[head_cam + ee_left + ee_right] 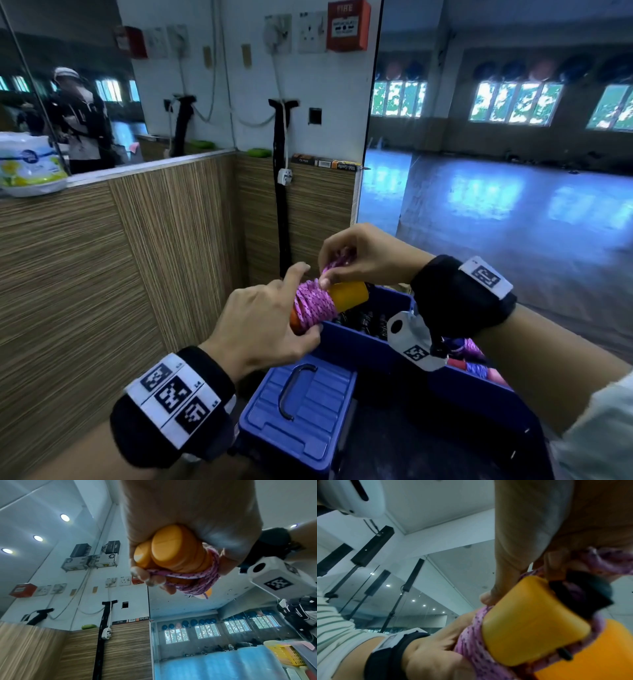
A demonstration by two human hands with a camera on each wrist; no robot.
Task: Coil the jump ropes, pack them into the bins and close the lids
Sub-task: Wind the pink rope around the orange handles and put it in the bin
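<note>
A jump rope with two orange handles (349,296) has its pink speckled cord (313,305) wound round the handles. My left hand (274,318) grips the handles' lower ends (173,553), index finger raised. My right hand (356,260) pinches a loop of the cord (606,562) above the bundle. The bundle hangs over an open blue bin (363,346) that holds other coiled ropes (474,358). A second blue bin in front of it has its lid (301,404) shut, with a dark handle on top.
Wood-panelled walls (154,257) enclose the corner to the left and behind the bins. A mirror (513,137) stands to the right. A white plug (285,176) hangs on the back panel. A tissue pack (30,164) sits on the left ledge.
</note>
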